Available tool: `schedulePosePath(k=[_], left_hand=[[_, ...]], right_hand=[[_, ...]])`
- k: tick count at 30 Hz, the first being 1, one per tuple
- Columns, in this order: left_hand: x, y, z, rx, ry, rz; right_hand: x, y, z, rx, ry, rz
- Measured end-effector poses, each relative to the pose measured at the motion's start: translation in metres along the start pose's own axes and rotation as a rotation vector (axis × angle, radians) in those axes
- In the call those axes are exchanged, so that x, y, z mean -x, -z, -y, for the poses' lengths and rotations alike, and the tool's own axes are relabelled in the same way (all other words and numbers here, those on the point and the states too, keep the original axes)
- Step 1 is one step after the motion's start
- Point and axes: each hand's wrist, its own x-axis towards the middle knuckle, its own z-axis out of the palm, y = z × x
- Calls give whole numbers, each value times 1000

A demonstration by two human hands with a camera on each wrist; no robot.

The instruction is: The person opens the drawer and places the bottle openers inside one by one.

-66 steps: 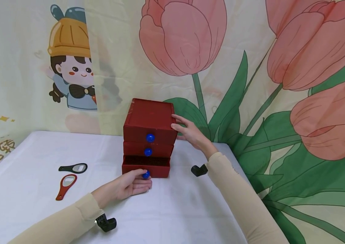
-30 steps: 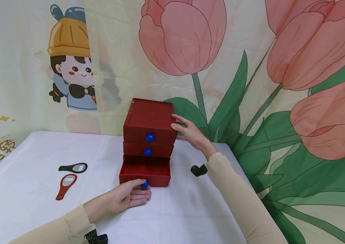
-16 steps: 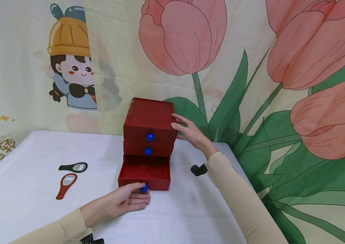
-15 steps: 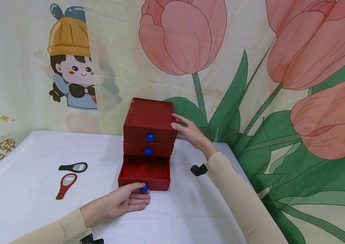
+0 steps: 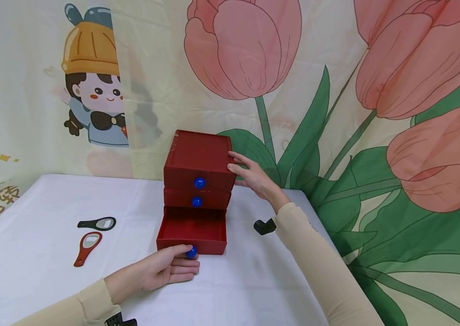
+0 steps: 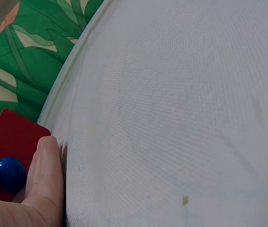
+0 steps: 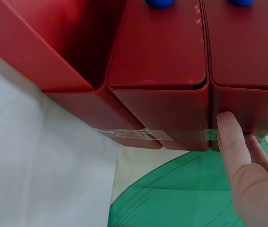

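A dark red chest of drawers (image 5: 199,151) with round blue knobs stands at the table's middle. Its bottom drawer (image 5: 195,231) is pulled far out, and its visible inside holds nothing. At that drawer's front, my left hand (image 5: 160,269) pinches the blue knob (image 5: 191,252) between thumb and fingers; the left wrist view shows the knob (image 6: 11,174) beside the thumb. My right hand (image 5: 256,179) rests against the chest's upper right side with fairly straight fingers. In the right wrist view, a fingertip of the right hand (image 7: 252,177) touches the top unit's side.
To the left on the white tablecloth (image 5: 50,280) lie a black bottle opener (image 5: 97,223) and a red bottle opener (image 5: 87,249). A printed curtain (image 5: 152,90) hangs behind the table. Clear tape (image 7: 148,135) runs across the stacked units' side.
Over the earlier frames, my left hand has drawn the bottom drawer towards me until its inside shows. During the last half second the hands and drawer barely move. My right hand stays in place.
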Motion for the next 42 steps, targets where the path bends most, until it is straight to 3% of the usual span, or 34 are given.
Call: schedulePosePath(k=[10, 25, 33, 37, 42], left_hand=[[10, 11, 0, -56, 10, 25], [43, 52, -10, -256, -24, 15], [64, 76, -16, -355, -105, -24], [73, 88, -23, -446, -150, -69], [86, 100, -33, -593, -255, -149]], right_hand=[[1, -1, 0, 0, -3, 0], [1, -1, -1, 5, -5, -3], [2, -1, 0, 3, -1, 1], [2, -1, -1, 3, -2, 2], [1, -2, 0, 5, 0, 5]])
